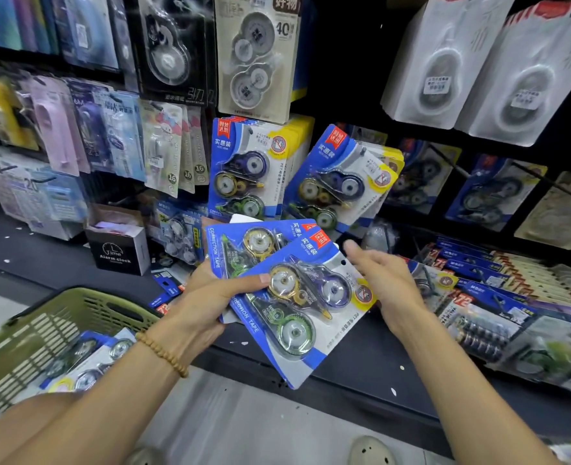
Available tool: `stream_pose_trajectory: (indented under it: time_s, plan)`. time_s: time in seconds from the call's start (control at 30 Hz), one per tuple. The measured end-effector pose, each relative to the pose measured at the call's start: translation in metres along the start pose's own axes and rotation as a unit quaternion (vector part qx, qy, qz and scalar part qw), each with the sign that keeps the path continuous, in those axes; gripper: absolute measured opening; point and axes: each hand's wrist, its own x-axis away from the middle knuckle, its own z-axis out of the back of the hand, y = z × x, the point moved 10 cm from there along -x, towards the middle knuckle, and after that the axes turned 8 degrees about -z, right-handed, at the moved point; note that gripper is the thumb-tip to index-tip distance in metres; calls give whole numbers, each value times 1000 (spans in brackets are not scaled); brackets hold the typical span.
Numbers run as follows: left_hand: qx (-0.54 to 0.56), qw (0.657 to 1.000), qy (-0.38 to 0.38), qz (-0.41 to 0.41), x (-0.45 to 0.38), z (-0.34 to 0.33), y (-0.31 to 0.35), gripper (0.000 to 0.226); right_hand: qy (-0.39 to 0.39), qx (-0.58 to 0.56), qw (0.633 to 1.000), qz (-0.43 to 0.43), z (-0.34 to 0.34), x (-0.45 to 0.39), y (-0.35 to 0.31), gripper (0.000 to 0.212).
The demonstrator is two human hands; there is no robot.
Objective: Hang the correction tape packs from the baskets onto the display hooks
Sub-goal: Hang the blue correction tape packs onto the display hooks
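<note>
My left hand [207, 297] grips a fan of packs [290, 297], thumb on the top one, whose long axis tilts up and right with its hang hole at the upper end. My right hand [383, 280] is open, fingers relaxed beside that pack's right edge, nearer the hooks. Hung packs [337, 182] sit just above; more lie in the basket [59, 330] lower left

Stationery shop: hanging blister packs [255, 169] on display hooks, w/ green basket [42, 333].
</note>
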Motion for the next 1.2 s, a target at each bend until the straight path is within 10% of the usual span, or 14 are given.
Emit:
stream_pose_trajectory:
  time_s: [0.13,0.8,1.2]
  plan:
    - [-11,1000,5,0,-1,3,1,57,-121,108,985,66,-32,23,-22,56]
    - [46,997,54,4,-7,8,-4,47,-48,-177,983,-22,7,10,-9,11]
    - [-8,993,121,8,-14,34,-6,23,106,-131,976,137,40,-23,-99,19]
